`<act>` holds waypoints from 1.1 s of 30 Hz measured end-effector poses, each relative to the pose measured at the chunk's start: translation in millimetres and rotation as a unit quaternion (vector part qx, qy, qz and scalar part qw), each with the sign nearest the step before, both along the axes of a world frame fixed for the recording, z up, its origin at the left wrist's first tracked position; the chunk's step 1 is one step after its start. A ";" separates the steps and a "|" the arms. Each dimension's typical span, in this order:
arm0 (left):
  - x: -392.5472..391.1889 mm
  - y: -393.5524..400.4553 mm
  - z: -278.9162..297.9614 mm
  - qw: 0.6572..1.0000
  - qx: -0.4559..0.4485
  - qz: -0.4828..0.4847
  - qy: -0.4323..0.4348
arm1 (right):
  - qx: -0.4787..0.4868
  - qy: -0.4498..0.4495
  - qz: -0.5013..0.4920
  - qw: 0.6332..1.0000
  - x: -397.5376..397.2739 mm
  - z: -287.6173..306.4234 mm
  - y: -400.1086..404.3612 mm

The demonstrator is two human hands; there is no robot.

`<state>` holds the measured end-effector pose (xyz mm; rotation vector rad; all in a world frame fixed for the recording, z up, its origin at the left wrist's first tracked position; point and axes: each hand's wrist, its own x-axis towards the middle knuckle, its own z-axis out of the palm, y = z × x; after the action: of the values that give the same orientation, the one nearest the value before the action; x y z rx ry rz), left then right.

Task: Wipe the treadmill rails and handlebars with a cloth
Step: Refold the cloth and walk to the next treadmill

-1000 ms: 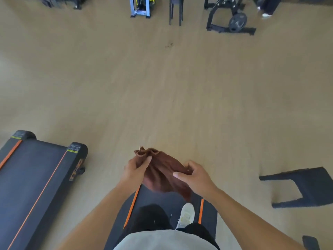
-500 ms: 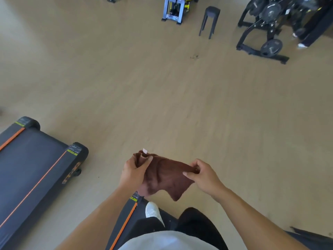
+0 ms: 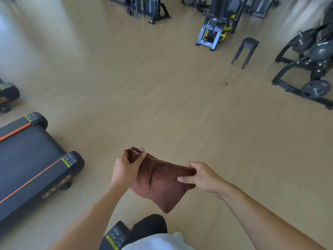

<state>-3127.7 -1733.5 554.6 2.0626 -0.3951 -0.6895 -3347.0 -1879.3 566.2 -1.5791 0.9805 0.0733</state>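
Note:
A brown cloth [image 3: 160,183] hangs stretched between my two hands above the wooden floor. My left hand [image 3: 126,168] grips its upper left corner, thumb over the fold. My right hand [image 3: 201,175] pinches the right edge. A loose corner of the cloth droops toward my legs. The rear end of a black treadmill [image 3: 32,165] with orange stripes lies at the left. The back corner of another treadmill [image 3: 115,235] shows under me at the bottom edge. No rails or handlebars are in view.
A black stool [image 3: 246,51] stands at the upper right. Weight machines [image 3: 216,26] line the far side, and a plate rack [image 3: 310,76] sits at the right edge. Another treadmill end [image 3: 7,94] shows at the far left. Wooden floor stretches ahead.
The view has swung up and left, bringing more gym machines into sight. My hands have pulled the bunched cloth wider apart. My feet have stepped off the treadmill belt's end.

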 end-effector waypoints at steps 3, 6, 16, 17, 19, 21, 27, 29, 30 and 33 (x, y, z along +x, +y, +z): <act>8.4 -44.7 -40.2 0.998 -0.026 0.046 0.021 | -0.012 -0.042 -0.034 0.998 22.0 -44.7 -36.4; 22.2 -67.9 -53.9 0.998 -0.025 0.045 0.031 | -0.036 -0.039 -0.093 0.994 44.0 -60.8 -62.8; 158.8 -123.3 -67.5 0.965 -0.119 0.093 0.212 | 0.075 -0.068 -0.121 0.987 237.5 -45.2 -210.2; 177.4 -129.0 -69.1 0.965 -0.121 0.128 0.195 | 0.074 -0.057 -0.105 0.990 261.8 -46.5 -223.6; 216.0 -141.5 -69.6 0.961 -0.119 0.188 0.163 | 0.060 -0.036 -0.079 0.994 309.9 -47.1 -248.3; 254.3 -155.5 -66.7 0.956 -0.115 0.218 0.159 | 0.042 -0.032 -0.073 0.996 357.1 -49.4 -269.4; 365.3 -219.4 -58.6 0.939 -0.125 0.306 0.093 | 0.014 -0.010 -0.109 0.994 508.4 -70.4 -274.2; 404.0 -249.6 -60.3 0.942 -0.126 0.307 0.054 | 0.047 -0.012 -0.075 0.996 565.2 -77.8 -271.0; 424.6 -264.3 -61.1 0.943 -0.122 0.306 0.039 | 0.062 -0.014 -0.056 0.996 594.2 -80.4 -272.1; 489.2 -304.8 -62.0 0.942 -0.113 0.315 0.022 | 0.106 -0.031 0.009 0.994 682.0 -86.9 -285.2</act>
<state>-2638.5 -2038.3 492.6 1.7993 0.2090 -0.2818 -2665.1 -2164.5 479.3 -1.3875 0.8808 0.1355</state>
